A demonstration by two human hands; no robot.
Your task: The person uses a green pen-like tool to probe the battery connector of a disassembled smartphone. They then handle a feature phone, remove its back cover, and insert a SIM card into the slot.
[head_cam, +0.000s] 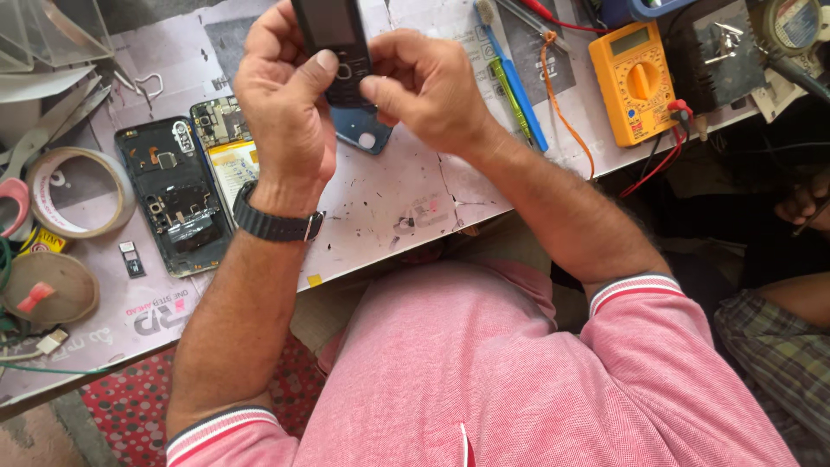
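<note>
**Both hands on keypad phone above bench**

Phone [337, 47] is dark, bar-shaped, with keypad. Long axis runs near vertical in the head view, tilted slightly; screen end points away from the person and is cut by the top edge, keypad end points toward the person. Face is up toward the camera.

Left hand [285, 108] wraps the phone's left side, fingers curled closed behind it, thumb [322, 65] lying across the keypad's left edge. Right hand [428, 86] closes on the right lower side, fingers bent in tight, thumb tip [373, 86] at the lower keypad corner. Phone sits between the two thumbs, held clear above the bench [389, 199], not touching it. A black watch [277, 223] is on the left wrist.

Right under the hands lies a blue part [363, 134], partly hidden by them. Left of the left hand lies an opened smartphone [173, 199] showing its insides, and a circuit board [220, 121] beside it. Tape roll [78, 195] and scissors [43, 130] are further left. To the right are a blue toothbrush [514, 78], green pen [512, 99] and yellow multimeter [635, 82] with red and black leads. Another person's arm [804, 207] is at the right edge.
</note>
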